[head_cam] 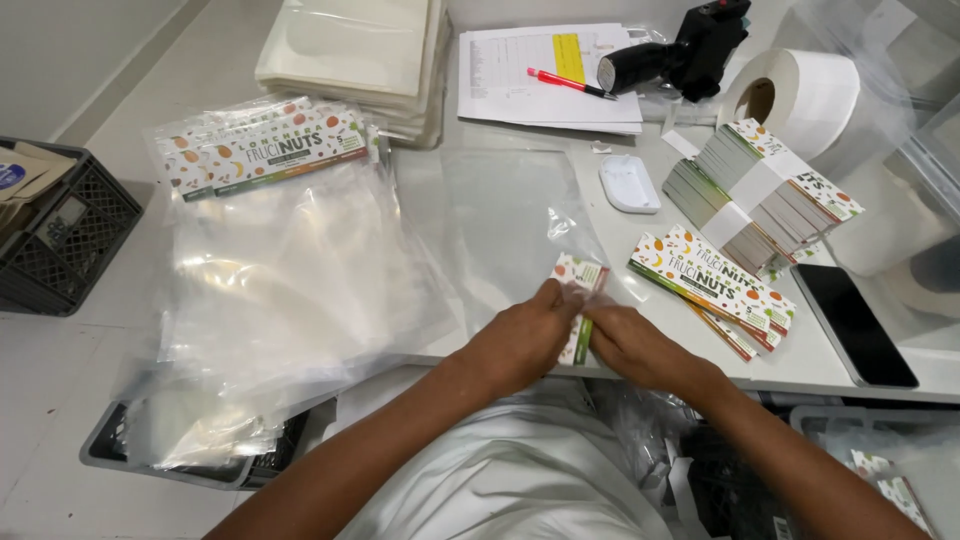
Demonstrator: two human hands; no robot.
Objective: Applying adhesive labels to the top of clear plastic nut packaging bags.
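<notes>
White tabletop (520,140), packing clutter everywhere. Both hands pinch one printed header card (580,290), its long axis running away from the body; left hand (525,340) and right hand (630,345) sit equally close. A clear plastic bag (500,220) lies just beyond the fingertips.

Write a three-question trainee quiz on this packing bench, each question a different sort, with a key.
1. True or false: both hands grip the printed card at the edge of a clear bag.
2. What lies on the paper sheets at the back? A) red pen B) scissors C) tape roll
3. Fill in: the dark phone lies screen-up to the ______ of the loose cards.

Key: 1 true; 2 A; 3 right
</notes>
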